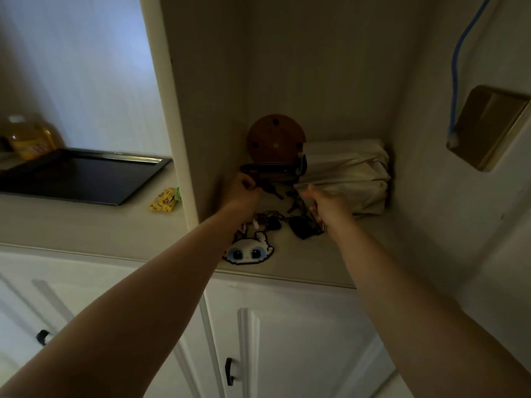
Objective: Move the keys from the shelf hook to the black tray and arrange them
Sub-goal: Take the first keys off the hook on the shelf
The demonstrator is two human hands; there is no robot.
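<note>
In the dim shelf niche a round brown holder with hooks [275,137] stands at the back. Dark keys [271,191] hang just below it. My left hand [242,188] is closed on the left end of that bunch. My right hand [326,203] is curled beside it, thumb out, with bits of metal ring showing under its fingers. A black fob [301,226] and a white pixel-cat charm [250,251] lie on the shelf below my hands, linked by chains. The black tray [80,175] sits on the counter to the left, outside the niche.
A folded white cloth bundle [347,173] fills the niche's back right. A yellow packet [163,201] lies by the tray's corner and a yellow bottle [30,137] stands behind the tray. The niche's side panel [178,110] separates shelf and tray. A blue cable [457,67] hangs at right.
</note>
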